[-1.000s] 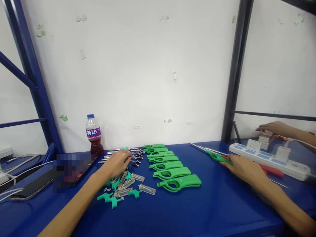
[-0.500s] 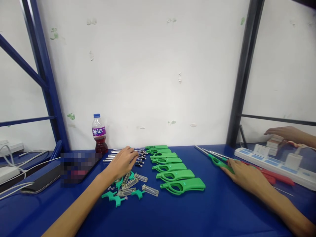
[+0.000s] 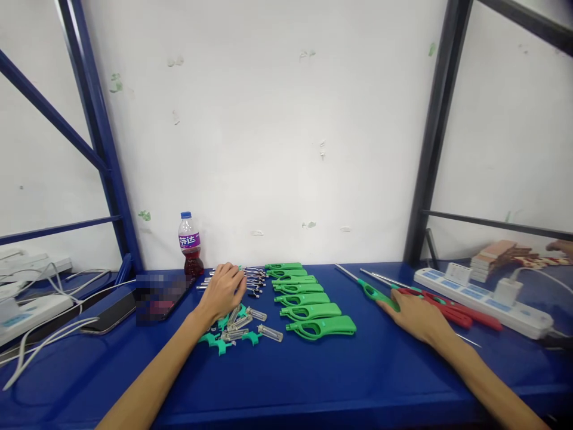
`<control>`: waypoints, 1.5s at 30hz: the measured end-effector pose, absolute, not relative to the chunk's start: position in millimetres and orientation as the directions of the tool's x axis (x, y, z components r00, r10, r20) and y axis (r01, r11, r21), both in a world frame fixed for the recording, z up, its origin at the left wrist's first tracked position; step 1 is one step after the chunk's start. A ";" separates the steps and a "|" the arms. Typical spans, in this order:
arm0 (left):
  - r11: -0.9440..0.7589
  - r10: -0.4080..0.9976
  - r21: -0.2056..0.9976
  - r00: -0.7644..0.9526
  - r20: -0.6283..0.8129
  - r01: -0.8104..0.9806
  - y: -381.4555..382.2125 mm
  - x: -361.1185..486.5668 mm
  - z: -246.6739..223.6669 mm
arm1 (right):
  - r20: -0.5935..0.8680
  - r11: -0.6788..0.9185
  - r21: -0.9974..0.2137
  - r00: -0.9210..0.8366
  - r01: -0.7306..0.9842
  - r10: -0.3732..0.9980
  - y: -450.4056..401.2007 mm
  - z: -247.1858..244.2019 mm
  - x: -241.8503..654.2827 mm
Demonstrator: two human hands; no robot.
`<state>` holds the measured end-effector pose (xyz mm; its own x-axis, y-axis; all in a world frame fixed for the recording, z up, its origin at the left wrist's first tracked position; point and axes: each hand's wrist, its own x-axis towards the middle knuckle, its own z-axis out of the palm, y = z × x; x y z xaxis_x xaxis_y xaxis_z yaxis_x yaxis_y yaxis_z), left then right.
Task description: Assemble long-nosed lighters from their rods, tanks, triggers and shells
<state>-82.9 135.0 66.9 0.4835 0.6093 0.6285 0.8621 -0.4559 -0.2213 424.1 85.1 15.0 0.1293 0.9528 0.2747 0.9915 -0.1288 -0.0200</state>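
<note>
My left hand [image 3: 225, 292] rests palm down over metal rods with wires [image 3: 256, 280], its fingers loosely bent; I see nothing held in it. Just below it lie clear plastic fuel tanks [image 3: 270, 332] and teal triggers [image 3: 220, 345] in a loose heap. Green lighter half-shells [image 3: 329, 327] form a column in the middle of the table. On the right, my right hand [image 3: 414, 310] is closed over the handle of a green long-nosed lighter [image 3: 378, 295], whose metal tube points away to the left. Red lighters [image 3: 478, 315] lie just beyond that hand.
A white power strip [image 3: 532, 318] with plugs runs along the right side. At the back left stands a drink bottle [image 3: 190, 242]. Phones [image 3: 111, 313] and white cables [image 3: 49, 334] lie left. Another person's hand [image 3: 559, 246] shows at the far right edge.
The camera view has shifted slightly. My left hand stays by the rods, and my right hand remains on the green lighter. The other person's hand has moved right, mostly out of view.
</note>
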 end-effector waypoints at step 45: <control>-0.212 0.722 -0.139 0.251 0.645 0.967 159.2 -167.8 32.9 | 0.764 0.313 0.353 -0.465 0.882 0.447 90.5 7.3 417.9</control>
